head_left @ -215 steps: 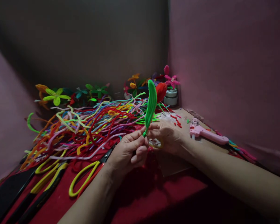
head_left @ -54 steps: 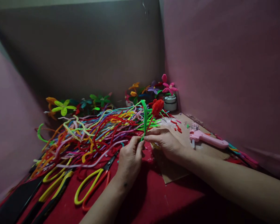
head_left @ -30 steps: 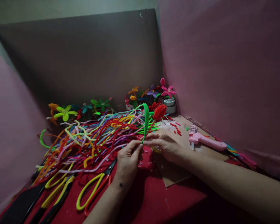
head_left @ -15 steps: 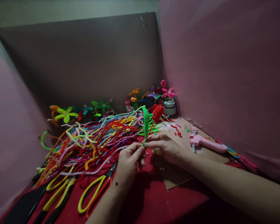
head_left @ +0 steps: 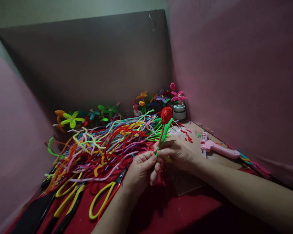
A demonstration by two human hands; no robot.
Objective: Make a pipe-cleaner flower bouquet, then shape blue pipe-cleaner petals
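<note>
My left hand (head_left: 139,170) and my right hand (head_left: 175,152) meet near the middle of the red table (head_left: 175,211), both pinched on the stem of a pipe-cleaner flower (head_left: 165,123). The flower has a red bud on top, standing upright. A green leaf (head_left: 166,131) lies close along its stem just below the bud. My fingers hide the stem's lower end. Behind and to the left sprawls a big heap of loose coloured pipe cleaners (head_left: 104,139).
Yellow-handled scissors (head_left: 104,196) and pliers (head_left: 65,206) lie at the front left. A pink glue gun (head_left: 217,148) rests on brown cardboard (head_left: 185,182) at the right. Finished pipe-cleaner flowers (head_left: 161,97) and a white pot (head_left: 179,112) stand in the back corner. Pink walls close in on both sides.
The green leaf stood apart to the left of the red bud; now it lies against the stem under the bud. Both hands have shifted slightly right.
</note>
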